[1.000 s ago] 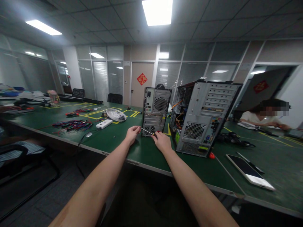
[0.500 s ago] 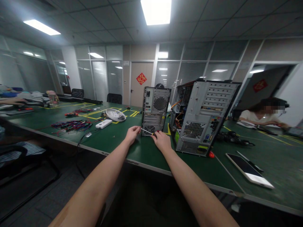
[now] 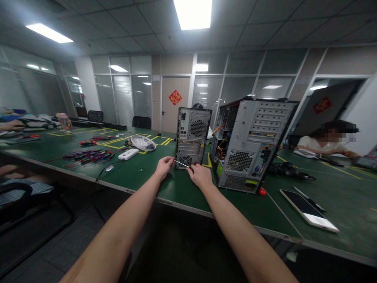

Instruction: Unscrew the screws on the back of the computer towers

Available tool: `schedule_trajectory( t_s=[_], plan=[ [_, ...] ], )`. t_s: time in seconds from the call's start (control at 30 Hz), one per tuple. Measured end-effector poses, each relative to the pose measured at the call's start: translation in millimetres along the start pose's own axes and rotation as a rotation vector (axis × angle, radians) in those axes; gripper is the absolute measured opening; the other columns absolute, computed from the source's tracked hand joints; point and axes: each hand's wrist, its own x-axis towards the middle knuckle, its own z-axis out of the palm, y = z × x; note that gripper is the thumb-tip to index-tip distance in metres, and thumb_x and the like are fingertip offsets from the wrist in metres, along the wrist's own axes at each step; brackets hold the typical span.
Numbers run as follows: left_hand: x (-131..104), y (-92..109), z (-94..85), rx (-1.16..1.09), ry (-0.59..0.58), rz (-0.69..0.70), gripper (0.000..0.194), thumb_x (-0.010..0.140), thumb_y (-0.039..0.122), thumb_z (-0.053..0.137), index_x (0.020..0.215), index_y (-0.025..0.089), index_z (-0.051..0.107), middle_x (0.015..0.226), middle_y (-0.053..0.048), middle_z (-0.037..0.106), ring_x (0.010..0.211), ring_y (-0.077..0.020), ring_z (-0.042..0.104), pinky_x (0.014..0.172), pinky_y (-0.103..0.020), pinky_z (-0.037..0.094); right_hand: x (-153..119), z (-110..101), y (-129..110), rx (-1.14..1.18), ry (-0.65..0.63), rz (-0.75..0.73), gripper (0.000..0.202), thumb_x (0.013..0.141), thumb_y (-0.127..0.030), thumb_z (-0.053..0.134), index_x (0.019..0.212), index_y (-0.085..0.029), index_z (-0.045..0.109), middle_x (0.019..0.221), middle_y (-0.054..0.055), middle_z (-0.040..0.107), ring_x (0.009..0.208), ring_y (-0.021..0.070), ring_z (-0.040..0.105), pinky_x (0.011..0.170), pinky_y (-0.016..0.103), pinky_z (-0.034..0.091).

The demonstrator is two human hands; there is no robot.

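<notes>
My right hand (image 3: 201,175) is closed around the handle of a screwdriver (image 3: 180,163), whose thin metal shaft points left. At the shaft's tip the fingers of my left hand (image 3: 163,167) are pinched together. Whether they grip the tip itself or some small part there is too small to tell. Both hands are just in front of the lower back of a small computer tower (image 3: 193,135), which stands upright with its fan grilles and ports facing me. To the right is a larger computer tower (image 3: 250,145), its side open and cables showing inside.
On the green table (image 3: 176,192) lie bundled wires (image 3: 88,155), a white power strip (image 3: 128,154), a white round grille (image 3: 143,142) and tiny parts (image 3: 141,170). Rightward are a phone (image 3: 308,210), black cables (image 3: 291,171) and a seated person (image 3: 321,143). Another person's hand (image 3: 13,125) shows far left.
My hands and the screwdriver keep almost the same pose against the small tower. The view has shifted slightly. At far left, the other person's hand has moved a little.
</notes>
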Motion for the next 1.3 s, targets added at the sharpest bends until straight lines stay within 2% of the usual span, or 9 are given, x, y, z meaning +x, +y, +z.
schedule_trajectory(
  t_s=[0.47,0.77,1.3],
  plan=[
    [-4.7,8.1,1.8,0.031,-0.012,0.001,0.032,0.069,0.040,0.086,0.086,0.014,0.078,0.069,-0.004,0.067,0.066,-0.0149,0.057,0.068,-0.029,0.044,-1.4,-2.8,-3.9,-0.036,-0.008,-0.017,0.051,0.108,-0.052,0.032,0.114,-0.022,0.072,0.108,0.012,0.076,0.092,0.0227,0.073,0.075,0.028,0.044],
    [-0.4,1.6,-1.7,0.027,0.014,0.000,0.036,0.068,0.044,0.087,0.087,0.015,0.079,0.071,-0.006,0.069,0.072,-0.0179,0.062,0.073,-0.032,0.050,-0.1,-0.7,-7.0,-0.044,-0.002,-0.032,0.050,0.108,-0.050,0.033,0.124,-0.018,0.068,0.111,0.017,0.075,0.098,0.0250,0.072,0.077,0.029,0.045],
    [1.5,0.1,-2.1,0.008,0.002,-0.028,0.034,0.070,0.041,0.086,0.089,0.014,0.077,0.069,-0.004,0.066,0.070,-0.0159,0.059,0.073,-0.032,0.049,0.1,0.2,-8.2,-0.049,0.014,-0.049,0.050,0.109,-0.049,0.033,0.122,-0.017,0.069,0.109,0.017,0.074,0.099,0.0254,0.071,0.076,0.029,0.043]
  ],
)
